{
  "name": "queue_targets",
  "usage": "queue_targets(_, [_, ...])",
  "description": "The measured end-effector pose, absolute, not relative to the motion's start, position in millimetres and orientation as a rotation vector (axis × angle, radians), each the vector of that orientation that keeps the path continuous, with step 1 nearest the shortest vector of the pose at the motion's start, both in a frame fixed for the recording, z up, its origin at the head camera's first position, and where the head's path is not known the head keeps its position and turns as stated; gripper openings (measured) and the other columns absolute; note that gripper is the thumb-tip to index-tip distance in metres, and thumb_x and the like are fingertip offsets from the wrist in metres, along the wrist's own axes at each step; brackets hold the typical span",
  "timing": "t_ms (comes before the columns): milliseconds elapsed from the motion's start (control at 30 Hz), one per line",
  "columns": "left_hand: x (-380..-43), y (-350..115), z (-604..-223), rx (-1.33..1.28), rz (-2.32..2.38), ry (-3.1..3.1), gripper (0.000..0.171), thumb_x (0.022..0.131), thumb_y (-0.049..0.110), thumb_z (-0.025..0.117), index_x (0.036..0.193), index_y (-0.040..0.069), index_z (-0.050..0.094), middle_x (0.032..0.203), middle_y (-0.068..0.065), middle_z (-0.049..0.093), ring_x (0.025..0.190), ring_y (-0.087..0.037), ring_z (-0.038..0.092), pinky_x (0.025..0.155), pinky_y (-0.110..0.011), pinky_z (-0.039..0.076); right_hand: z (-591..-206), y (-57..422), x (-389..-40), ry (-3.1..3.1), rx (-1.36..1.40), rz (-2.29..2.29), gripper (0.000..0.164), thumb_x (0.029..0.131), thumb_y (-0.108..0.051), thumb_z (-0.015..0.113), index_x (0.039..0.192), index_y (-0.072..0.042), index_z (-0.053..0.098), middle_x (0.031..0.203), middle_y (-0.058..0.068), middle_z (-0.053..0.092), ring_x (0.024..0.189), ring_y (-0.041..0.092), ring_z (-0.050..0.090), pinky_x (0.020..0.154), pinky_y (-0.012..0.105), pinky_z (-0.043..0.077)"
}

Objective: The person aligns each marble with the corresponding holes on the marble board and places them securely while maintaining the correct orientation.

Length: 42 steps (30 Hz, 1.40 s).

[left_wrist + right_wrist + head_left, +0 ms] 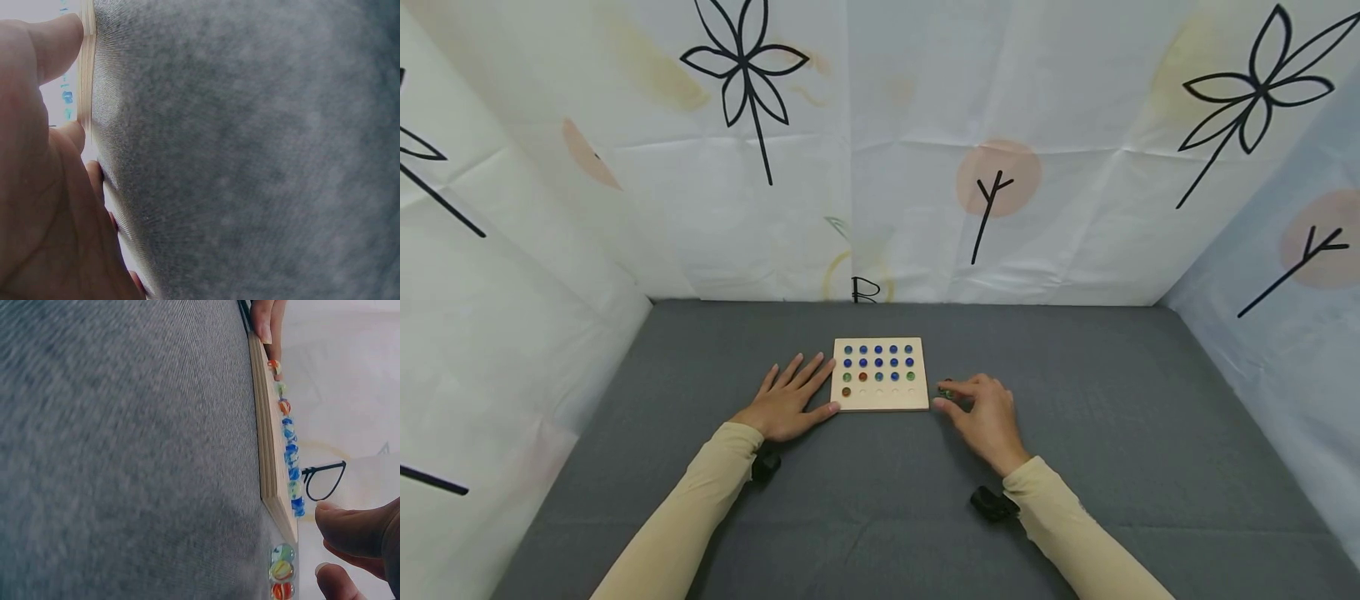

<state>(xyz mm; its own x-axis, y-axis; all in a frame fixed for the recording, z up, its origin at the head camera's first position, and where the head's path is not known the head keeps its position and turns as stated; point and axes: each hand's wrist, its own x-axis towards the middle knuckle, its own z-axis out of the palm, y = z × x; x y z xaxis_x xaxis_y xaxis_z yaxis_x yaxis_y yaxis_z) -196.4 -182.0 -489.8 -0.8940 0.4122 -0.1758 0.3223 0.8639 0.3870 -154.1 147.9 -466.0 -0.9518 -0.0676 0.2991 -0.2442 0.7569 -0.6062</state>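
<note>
A light wooden board (880, 402) lies flat on the grey cloth, with rows of glass marbles (878, 363) seated in its hollows. Most are blue; a few are green or orange. In the front row only the leftmost hollow bears a marble, an orange one (846, 392). My left hand (786, 408) rests spread at the board's left side, thumb and fingertips touching its edge. Just past the right edge, my right hand (985, 417) reaches with thumb and finger parted over several loose marbles (282, 570), which sit on the cloth in a line. No marble shows between its fingertips.
The grey cloth-covered table (880, 517) runs to a white patterned curtain (910, 208) at the back, with more curtain at both sides. A black wrist camera (992, 504) is worn on the right wrist, another (766, 467) on the left.
</note>
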Motion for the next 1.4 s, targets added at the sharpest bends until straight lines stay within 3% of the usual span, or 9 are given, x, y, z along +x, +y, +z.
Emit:
queue_targets(600, [-195,-180,-484,0.575,0.526,2.778,0.082,0.102,0.065,0.043,0.165,0.022,0.015,0.170,-0.006,0.011,0.156,-0.035,0.000,0.121,-0.060,-0.007,-475,165,-160,-2.670,0.211,0.965,0.024,0.077,-0.013,0.090,0.100,-0.007,0.083,0.078,0.005,0.063,0.073,0.023,0.052,0.072,0.044,0.037])
queue_targets(1400, [-194,-180,-482,0.564,0.510,2.776,0.081,0.102,0.063,0.044,0.165,0.022,0.014,0.170,-0.005,0.010,0.156,-0.034,-0.001,0.121,-0.059,-0.008,-476,167,-165,-2.758,0.205,1.020,0.023,0.079,-0.014,0.090,0.100,-0.008,0.083,0.085,0.008,0.065,0.078,0.025,0.059,0.075,0.046,0.044])
